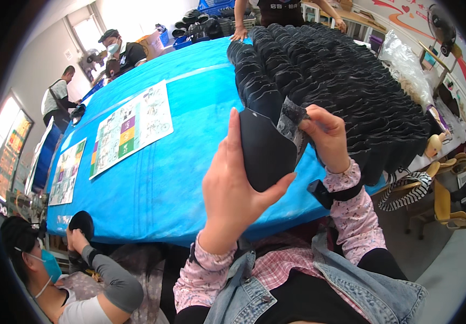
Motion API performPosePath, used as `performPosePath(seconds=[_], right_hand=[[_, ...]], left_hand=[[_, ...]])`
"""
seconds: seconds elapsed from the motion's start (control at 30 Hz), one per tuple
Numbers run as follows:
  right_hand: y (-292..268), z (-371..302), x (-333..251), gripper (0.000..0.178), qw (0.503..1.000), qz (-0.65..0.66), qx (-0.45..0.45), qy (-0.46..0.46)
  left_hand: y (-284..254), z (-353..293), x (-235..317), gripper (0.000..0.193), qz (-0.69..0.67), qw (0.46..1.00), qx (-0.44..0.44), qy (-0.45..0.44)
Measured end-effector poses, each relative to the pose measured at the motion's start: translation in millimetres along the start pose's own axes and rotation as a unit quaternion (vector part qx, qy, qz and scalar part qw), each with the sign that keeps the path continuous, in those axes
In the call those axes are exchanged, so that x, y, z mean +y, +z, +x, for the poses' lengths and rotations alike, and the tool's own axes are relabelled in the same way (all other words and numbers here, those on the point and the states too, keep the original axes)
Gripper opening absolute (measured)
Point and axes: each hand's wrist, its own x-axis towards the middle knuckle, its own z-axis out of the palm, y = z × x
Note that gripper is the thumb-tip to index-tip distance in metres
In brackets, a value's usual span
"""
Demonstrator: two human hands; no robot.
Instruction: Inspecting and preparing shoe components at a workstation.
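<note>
A smooth black piece, curved and roughly oval, is held up over the table. My left hand is closed on it, with a finger along its left edge and the thumb across its lower end. My right hand pinches a dark, shiny strip of film at the piece's upper right edge. The strip stands up from the edge; its lower part is hidden behind the piece. Just beyond my hands rise dense rows of stacked thin black pieces with wavy edges.
A blue cover lies over the table, with printed sheets on its left. At lower left a seated person holds a round black piece. Another person's hand rests by the far stacks. Clear plastic lies at right, beyond stools.
</note>
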Motion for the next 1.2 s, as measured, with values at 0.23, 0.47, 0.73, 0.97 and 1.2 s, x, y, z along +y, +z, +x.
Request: performPosePath(seconds=[0.23, 0.47, 0.73, 0.97, 1.2], right_hand=[[7, -7, 3, 0.007, 0.998, 0.045, -0.038, 0.038], [3, -10, 3, 0.008, 0.996, 0.044, -0.042, 0.068], [4, -10, 2, 0.007, 0.992, 0.075, -0.023, 0.094], [9, -11, 0, 0.008, 0.991, 0.09, -0.017, 0.101], [8, -12, -3, 0.009, 0.991, 0.09, -0.014, 0.1]], left_hand=[[12, -10, 20, 0.106, 0.145, 0.987, 0.036, 0.054], [16, -9, 25, 0.106, 0.142, 0.988, 0.029, 0.053], [19, -9, 24, 0.106, 0.129, 0.99, 0.04, 0.05], [15, -8, 26, 0.108, 0.138, 0.989, 0.024, 0.047], [16, -8, 27, 0.107, 0.129, 0.99, 0.024, 0.051]])
